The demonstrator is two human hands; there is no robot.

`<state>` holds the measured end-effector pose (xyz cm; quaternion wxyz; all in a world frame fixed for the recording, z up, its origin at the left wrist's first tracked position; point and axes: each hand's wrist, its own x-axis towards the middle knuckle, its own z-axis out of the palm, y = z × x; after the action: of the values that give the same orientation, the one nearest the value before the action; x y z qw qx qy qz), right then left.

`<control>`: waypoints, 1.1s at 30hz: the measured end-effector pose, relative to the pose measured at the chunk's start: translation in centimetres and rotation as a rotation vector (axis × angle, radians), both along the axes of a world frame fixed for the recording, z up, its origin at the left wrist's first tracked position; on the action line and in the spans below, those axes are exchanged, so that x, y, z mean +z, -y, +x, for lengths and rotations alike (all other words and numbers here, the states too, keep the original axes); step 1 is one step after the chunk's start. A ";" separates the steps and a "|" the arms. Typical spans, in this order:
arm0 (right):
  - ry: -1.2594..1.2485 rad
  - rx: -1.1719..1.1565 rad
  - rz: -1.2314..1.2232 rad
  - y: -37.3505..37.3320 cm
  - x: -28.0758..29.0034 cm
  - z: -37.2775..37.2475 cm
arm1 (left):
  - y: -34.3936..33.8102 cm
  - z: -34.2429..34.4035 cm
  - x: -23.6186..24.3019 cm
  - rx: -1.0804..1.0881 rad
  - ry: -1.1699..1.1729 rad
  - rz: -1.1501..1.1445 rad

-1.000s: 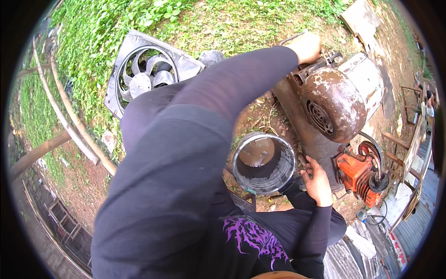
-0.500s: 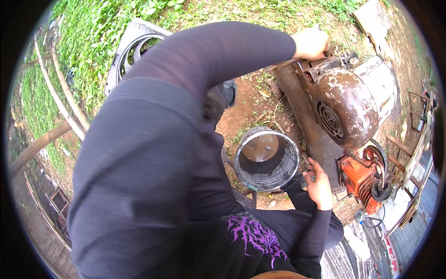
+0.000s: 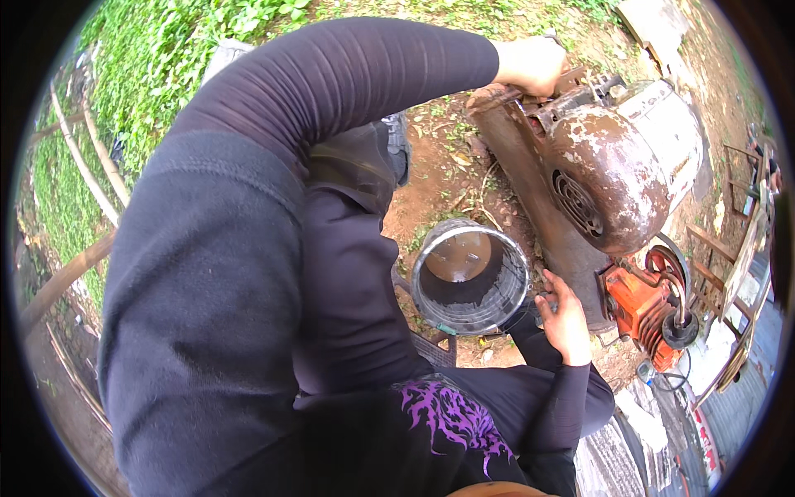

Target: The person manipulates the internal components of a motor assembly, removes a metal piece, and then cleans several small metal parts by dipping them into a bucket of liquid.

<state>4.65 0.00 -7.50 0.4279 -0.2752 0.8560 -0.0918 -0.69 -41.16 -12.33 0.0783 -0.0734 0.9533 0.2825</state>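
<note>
My left hand reaches across to the far end of a brown, wet-looking metal tank. Its fingers are closed against the tank's end, and what they grip, if anything, is hidden. A rounded motor housing with flaking brown and pale paint sits on the tank's right side. Near the tank's closer end, my right hand hovers with fingers stretched and nothing in it. To the left of that hand stands a black bucket with murky brown water in it.
An orange finned compressor pump with a wheel is at the tank's near right. Wooden framing and corrugated sheet metal lie farther right. Bare soil surrounds the bucket, with green plants at the far left.
My left hand has shifted slightly left at the tank's end, and its arm has swung left, uncovering more of my leg. The right hand keeps its place beside the bucket. The view has shifted slightly.
</note>
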 end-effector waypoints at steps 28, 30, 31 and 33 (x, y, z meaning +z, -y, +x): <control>0.091 -0.031 -0.028 2.1 -1.9 1.4 | 1.5 0.0 -0.9 -0.018 -0.001 0.040; 0.093 -0.018 -0.048 2.0 -2.5 1.1 | 2.6 1.2 -1.0 0.067 -0.036 0.189; 0.098 -0.022 -0.051 2.0 -2.8 1.1 | 2.3 1.2 -0.8 0.120 -0.030 0.268; 0.117 -0.009 -0.045 2.3 -3.1 1.1 | 1.1 1.1 -0.8 0.250 -0.014 0.433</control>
<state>5.77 -2.31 -10.56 0.4705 -0.2749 0.8285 -0.1290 0.36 -42.25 -13.10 0.0502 -0.1705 0.8546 0.4879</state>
